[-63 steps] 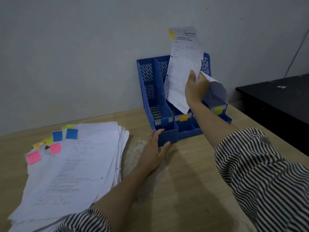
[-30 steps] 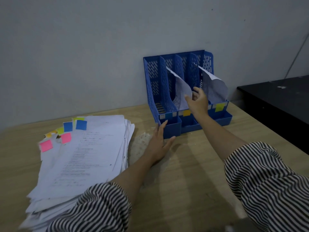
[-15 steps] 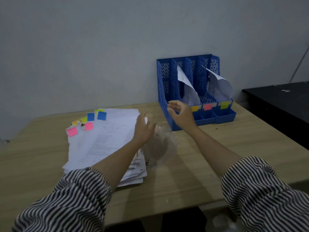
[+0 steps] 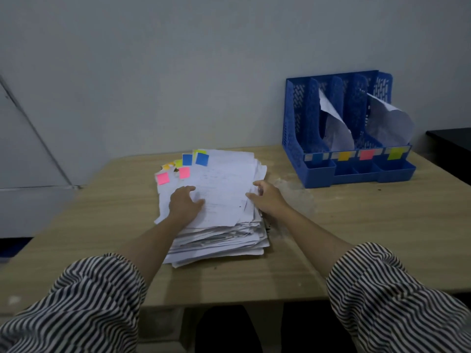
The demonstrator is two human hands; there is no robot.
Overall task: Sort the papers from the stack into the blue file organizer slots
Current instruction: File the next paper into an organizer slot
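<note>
We have turned back from the blue file organizer (image 4: 349, 128) to the stack of papers (image 4: 216, 205) near the middle of the counter (image 4: 356, 238). A moment ago our right hand (image 4: 267, 200) was tucking a sheet into the 2nd slot while the left steadied the organizer's base; now that sheet (image 4: 336, 128) curls in the slot with the orange tab, and another sheet (image 4: 390, 121) curls in the 4th slot, the one with the green tab.

Our left hand (image 4: 184, 203) lies flat on the top page with fingers spread, pressing it down. Our right hand sits at the stack's right edge with fingers loosely curled against the page edges; we cannot tell whether it already pinches a sheet.

So 1 placement looks finished and the next pick is starting. With only 2 sheets filed and the stack thick, we judge the sorting barely begun. Coloured sticky tabs (image 4: 201, 159) at the stack's far corner presumably match the slot labels.
</note>
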